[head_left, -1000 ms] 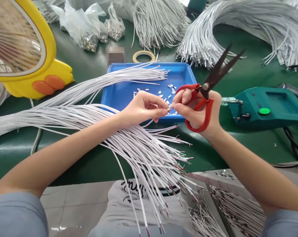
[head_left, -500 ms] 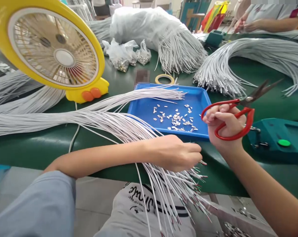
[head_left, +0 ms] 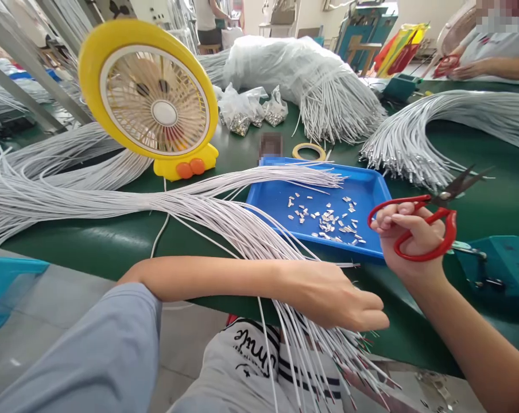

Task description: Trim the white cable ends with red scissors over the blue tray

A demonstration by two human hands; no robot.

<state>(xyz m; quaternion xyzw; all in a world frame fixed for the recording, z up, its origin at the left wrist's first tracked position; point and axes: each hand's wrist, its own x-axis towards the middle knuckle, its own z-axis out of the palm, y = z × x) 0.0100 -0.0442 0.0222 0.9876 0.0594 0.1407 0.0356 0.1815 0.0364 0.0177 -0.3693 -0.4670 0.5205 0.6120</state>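
Observation:
My right hand [head_left: 414, 235] holds red-handled scissors [head_left: 449, 232], their blades apart and pointing up to the right. Its fingers are curled in the handle loops. My left hand [head_left: 337, 295] is closed, knuckles up, over the loose ends of a white cable bundle [head_left: 237, 229]; what its fingers grip is hidden. The bundle's ends hang over the table edge, with some coloured tips. Behind the hands, a blue tray [head_left: 382, 198] holds small metal pieces [head_left: 328, 221], and another strand group rests across its left part.
A yellow fan [head_left: 150, 92] stands left. Behind lie a tape roll [head_left: 309, 151], bags of metal parts [head_left: 240, 115] and wrapped cables [head_left: 281, 63]. More cables [head_left: 457, 109] and a green device [head_left: 500, 264] are right. A person's hands [head_left: 461, 69] show at the far right.
The view has shifted, so most things appear lower and further right. My left hand has moved right and nearer the table edge, still closed. My right hand still holds the scissors.

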